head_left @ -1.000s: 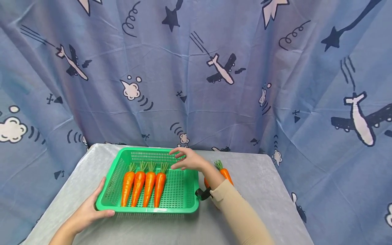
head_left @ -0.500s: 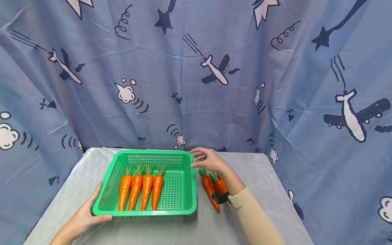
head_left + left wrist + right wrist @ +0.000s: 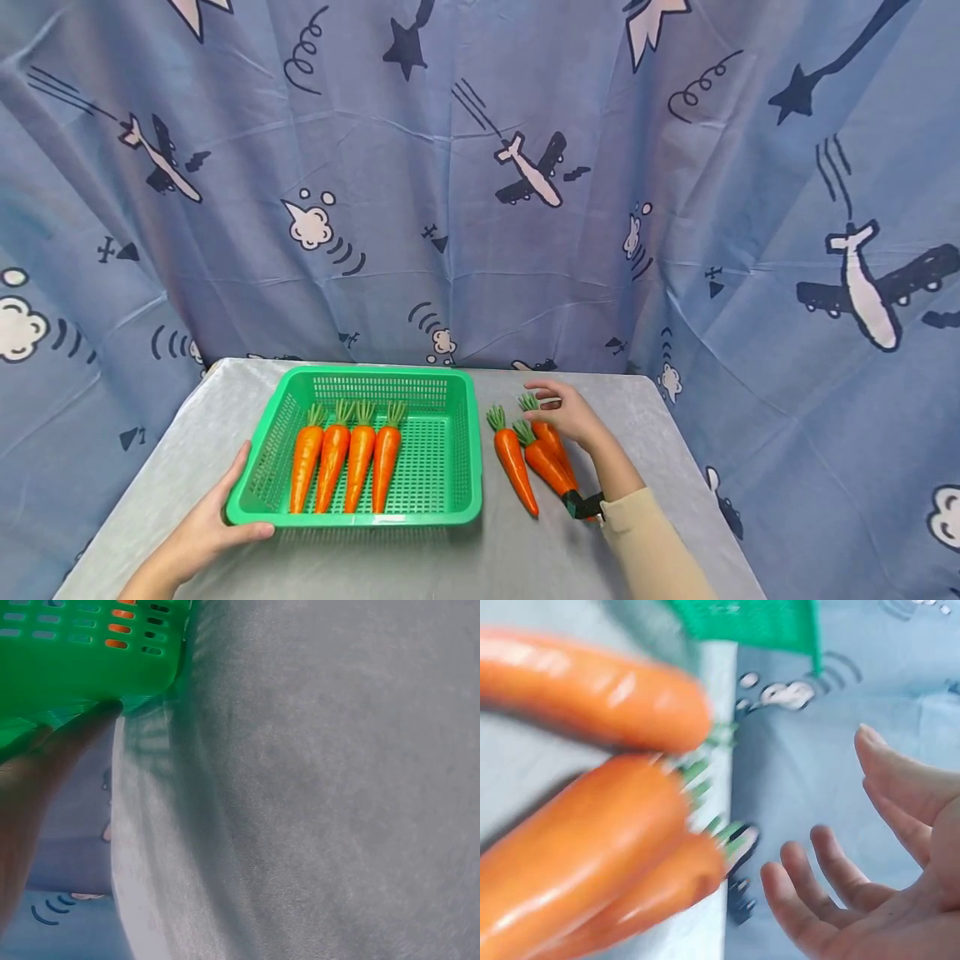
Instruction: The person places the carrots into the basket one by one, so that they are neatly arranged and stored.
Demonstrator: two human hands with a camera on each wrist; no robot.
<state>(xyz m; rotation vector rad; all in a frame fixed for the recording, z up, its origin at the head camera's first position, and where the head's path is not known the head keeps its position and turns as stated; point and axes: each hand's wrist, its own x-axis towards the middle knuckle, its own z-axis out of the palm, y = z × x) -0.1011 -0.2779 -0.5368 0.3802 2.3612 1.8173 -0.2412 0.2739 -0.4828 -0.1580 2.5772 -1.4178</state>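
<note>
In the head view, my left hand [image 3: 198,529] holds the near left corner of a green plastic basket [image 3: 352,522], thumb along the front rim and fingers at the left side. Several orange carrots [image 3: 361,467] with green tops lie side by side in the basket's left and middle part. My right hand [image 3: 566,412] holds nothing; its relaxed fingers hover by the leafy top of the rear carrot [image 3: 551,439] on the table. Close to that one lie a second carrot [image 3: 547,462] and, nearer the basket, a third carrot [image 3: 515,471]. A black wrist strap overlaps the second carrot's lower end.
A grey cloth covers the table [image 3: 360,567]. Behind and on both sides hangs a blue curtain [image 3: 390,208] printed with planes and stars. The basket's right wall [image 3: 475,450] stands just left of the loose carrots.
My right hand has moved from over the basket's right side rightward to the loose carrots, uncovering them. The left hand stays at the basket's corner; the view has shifted slightly.
</note>
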